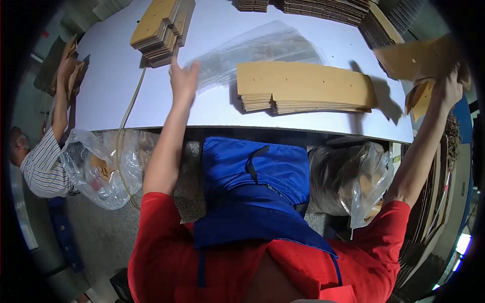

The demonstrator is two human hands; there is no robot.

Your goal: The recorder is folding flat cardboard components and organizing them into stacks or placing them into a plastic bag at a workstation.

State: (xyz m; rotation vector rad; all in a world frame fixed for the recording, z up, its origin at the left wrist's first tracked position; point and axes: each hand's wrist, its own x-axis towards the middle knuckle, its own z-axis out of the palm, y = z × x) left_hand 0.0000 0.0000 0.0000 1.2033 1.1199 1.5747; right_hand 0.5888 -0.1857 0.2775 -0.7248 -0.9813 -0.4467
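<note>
The left hand (183, 81) is reaching open-fingered onto the stack of clear plastic bags (257, 50) lying on the white table (116, 86). The right hand (447, 88) is gripping a die-cut cardboard sheet (419, 58) lifted off to the side. Peeling just 1 bag by its edge seems wise

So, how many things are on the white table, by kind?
Cardboard stacks: 4 — centre stack, left stack, top-right stack, a small one at the top edge
Clear bag piles: 1
Total: 5
The right hand holds a separate cardboard piece off the table edge.
</note>
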